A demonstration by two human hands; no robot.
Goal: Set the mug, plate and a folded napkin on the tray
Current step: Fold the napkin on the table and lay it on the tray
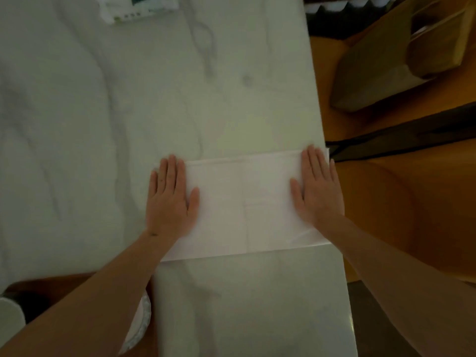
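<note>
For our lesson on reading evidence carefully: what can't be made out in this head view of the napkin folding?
- Plate: only a rim sliver shows; the left arm covers the rest.
- Mug and tray: not identifiable; a white object is cut by the left edge.
- Napkin: ends hidden under the left hand and right hand.
- Packet: cut by the top edge, print blurred.

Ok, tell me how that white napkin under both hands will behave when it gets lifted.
The napkin looks thin and creased, so it is probably floppy and light. The left hand and right hand press it flat; released, its fold may spring open.
</note>
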